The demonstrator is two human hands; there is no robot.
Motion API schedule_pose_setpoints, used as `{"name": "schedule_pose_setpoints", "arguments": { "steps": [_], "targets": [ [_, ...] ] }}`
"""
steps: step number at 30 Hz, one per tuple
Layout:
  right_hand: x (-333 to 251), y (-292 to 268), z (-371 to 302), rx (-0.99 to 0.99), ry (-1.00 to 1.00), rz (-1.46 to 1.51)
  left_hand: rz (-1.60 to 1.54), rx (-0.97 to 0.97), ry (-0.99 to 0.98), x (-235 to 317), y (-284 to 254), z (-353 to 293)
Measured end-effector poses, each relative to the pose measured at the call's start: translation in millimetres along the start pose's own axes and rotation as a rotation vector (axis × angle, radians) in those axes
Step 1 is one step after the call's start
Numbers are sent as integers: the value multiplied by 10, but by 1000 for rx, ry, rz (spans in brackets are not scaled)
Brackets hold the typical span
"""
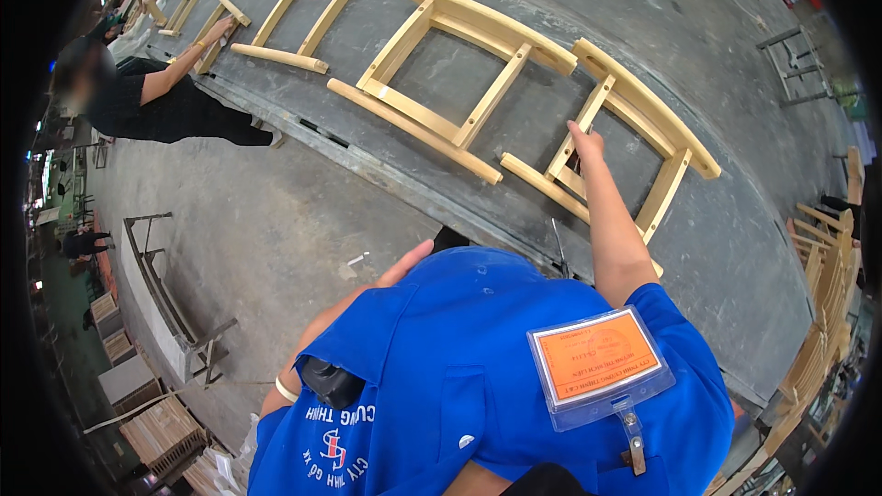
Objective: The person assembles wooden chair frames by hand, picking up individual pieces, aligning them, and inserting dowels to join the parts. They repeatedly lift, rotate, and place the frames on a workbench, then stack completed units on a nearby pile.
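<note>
My right hand [586, 142] reaches over a metal-grey bench and has its fingers closed on the left rail of a pale wooden chair frame [634, 115]. Something dark shows beneath the palm, too hidden to name. This frame has a curved, thick back piece, straight side rails with holes, and a rounded front bar [544, 186]. My left hand [407, 264] is low, near the bench edge, by a black item [450, 239] at my waist. My blue shirt covers part of that hand, and its grip is hidden. A thin metal rod [559, 241] stands near the bench edge.
Another wooden frame [446, 124] lies left of mine, with a loose bar [413, 131] along its near side. Farther left is a smaller frame [292, 60]. A co-worker in black [175, 96] handles wooden parts there. Stacked wooden parts [813, 312] stand at the right.
</note>
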State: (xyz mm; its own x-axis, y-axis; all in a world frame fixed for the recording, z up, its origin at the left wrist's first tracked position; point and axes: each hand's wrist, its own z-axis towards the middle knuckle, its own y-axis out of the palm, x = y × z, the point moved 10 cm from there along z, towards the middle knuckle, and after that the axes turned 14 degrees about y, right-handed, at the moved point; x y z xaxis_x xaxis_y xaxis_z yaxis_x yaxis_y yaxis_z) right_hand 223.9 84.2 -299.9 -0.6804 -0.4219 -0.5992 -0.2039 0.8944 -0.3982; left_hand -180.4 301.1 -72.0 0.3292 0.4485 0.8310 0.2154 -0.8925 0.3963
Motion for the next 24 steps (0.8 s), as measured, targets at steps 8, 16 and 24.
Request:
{"name": "schedule_pose_setpoints", "arguments": {
  "steps": [8,16,24],
  "targets": [
    [111,63,103,-45,38,20,-99,-160,-138,197,71,-124],
    [34,-7,4,4,0,8,-210,-193,-208,697,150,-372],
    [-8,21,-53,-39,-16,73,-74,-175,7,408,124,35]
  ]
}}
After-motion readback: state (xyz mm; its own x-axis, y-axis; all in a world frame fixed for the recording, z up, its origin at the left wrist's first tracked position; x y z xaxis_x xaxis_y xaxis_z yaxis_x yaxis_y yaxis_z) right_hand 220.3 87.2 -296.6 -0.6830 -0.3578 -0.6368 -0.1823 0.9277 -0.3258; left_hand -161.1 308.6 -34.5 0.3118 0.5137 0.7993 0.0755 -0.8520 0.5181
